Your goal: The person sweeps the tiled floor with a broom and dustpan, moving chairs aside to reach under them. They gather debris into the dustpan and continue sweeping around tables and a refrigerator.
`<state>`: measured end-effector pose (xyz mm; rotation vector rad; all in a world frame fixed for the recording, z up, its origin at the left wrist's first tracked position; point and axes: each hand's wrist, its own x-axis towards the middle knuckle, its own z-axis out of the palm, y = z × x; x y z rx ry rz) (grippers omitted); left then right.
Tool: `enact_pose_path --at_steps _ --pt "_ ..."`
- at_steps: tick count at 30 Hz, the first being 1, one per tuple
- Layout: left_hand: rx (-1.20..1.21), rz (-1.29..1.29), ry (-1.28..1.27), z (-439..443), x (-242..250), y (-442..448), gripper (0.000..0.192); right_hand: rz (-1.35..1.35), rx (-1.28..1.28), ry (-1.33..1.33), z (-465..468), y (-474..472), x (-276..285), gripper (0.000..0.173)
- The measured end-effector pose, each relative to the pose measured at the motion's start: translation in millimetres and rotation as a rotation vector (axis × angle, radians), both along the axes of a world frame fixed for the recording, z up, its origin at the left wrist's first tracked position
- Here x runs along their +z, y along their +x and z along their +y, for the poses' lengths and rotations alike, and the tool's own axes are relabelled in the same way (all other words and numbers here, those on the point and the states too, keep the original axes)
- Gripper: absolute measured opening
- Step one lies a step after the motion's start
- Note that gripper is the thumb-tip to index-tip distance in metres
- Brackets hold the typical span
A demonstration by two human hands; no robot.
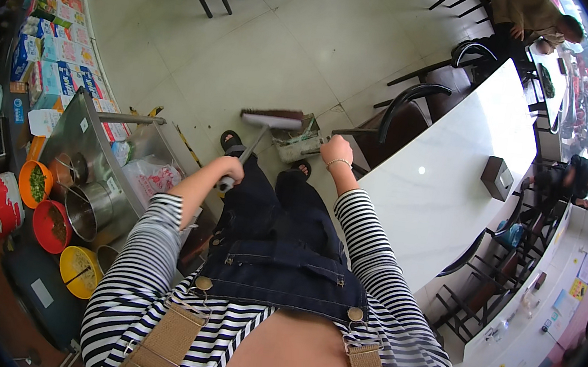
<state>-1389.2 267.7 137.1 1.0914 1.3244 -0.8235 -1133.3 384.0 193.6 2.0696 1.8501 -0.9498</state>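
Note:
My left hand (228, 170) is wrapped round the grey handle of a broom (252, 149). The broom's head (271, 120), white with dark reddish bristles, is on the tiled floor in front of my feet, at the left edge of a dustpan. That long-handled dustpan (298, 148) is worn grey-white and has some litter in its tray, just ahead of my right sandal. My right hand (337, 151), with a beaded bracelet at the wrist, is closed at the dustpan's handle, which the fist mostly hides.
At right stands a white table (424, 182) with a tissue box (497, 178) and dark chairs (398, 125). A steel counter (97, 145) with colourful bowls (51, 226) is at left, beside stacked packages (69, 52). Seated people (535, 21) are far right.

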Motion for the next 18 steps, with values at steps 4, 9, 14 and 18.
enact_pose_path --at_steps 4,9,14,18 --pt "0.386 -0.120 -0.050 -1.9 41.7 -86.7 0.018 -0.036 -0.018 0.025 -9.3 0.8 1.9 0.024" --pt "0.513 -0.113 0.082 -16.8 61.4 -126.3 0.054 -0.026 -0.016 0.022 -12.0 0.0 4.6 0.024" --pt "0.373 0.057 0.215 -6.4 29.2 -86.8 0.068 -0.025 -0.023 0.035 -12.7 -1.1 5.3 0.024" --pt "0.111 0.205 0.098 1.0 0.9 -34.4 0.084 -0.030 -0.011 0.038 -13.0 -4.3 2.7 0.024"
